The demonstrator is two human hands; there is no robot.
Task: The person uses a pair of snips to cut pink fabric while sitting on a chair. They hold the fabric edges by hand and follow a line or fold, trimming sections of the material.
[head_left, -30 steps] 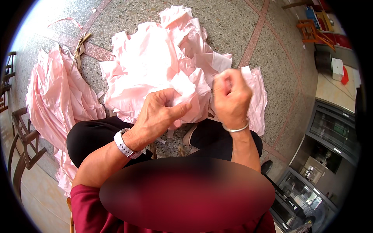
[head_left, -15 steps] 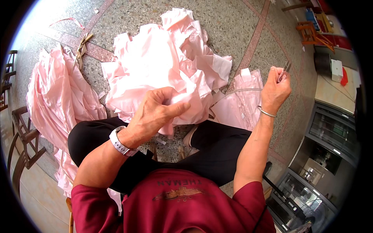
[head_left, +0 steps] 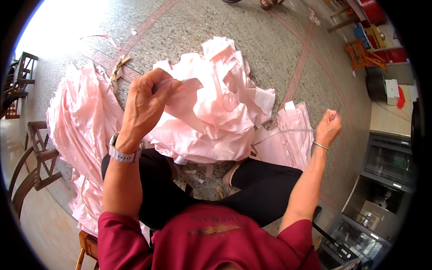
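Observation:
My left hand [head_left: 146, 101] is raised over the left side of a heap of pale pink cloth pieces [head_left: 225, 108] and pinches the edge of one pink cloth piece [head_left: 186, 99], which hangs slantwise from the fingers. Far out to the right, my right hand [head_left: 329, 128] is closed around a small metal tool that looks like thread snips; the fingers hide most of it now. Between that hand and the heap lies a flatter stack of pink cloth [head_left: 292, 130], with a thin cord or strip across it.
More pink cloth [head_left: 83, 112] drapes down at my left, beside a wooden chair [head_left: 42, 155]. A knotted tan strip [head_left: 118, 72] lies behind it. Small scraps [head_left: 197, 178] dot the speckled floor near my feet. Grey cabinets [head_left: 389, 157] stand at the right; someone's sandalled foot [head_left: 268, 3] shows at the far edge.
My left hand has risen and moved left, lifting a cloth piece off the heap. My right hand has turned, so the tool shows less. The whole view has shifted, and a person's feet appear at the top.

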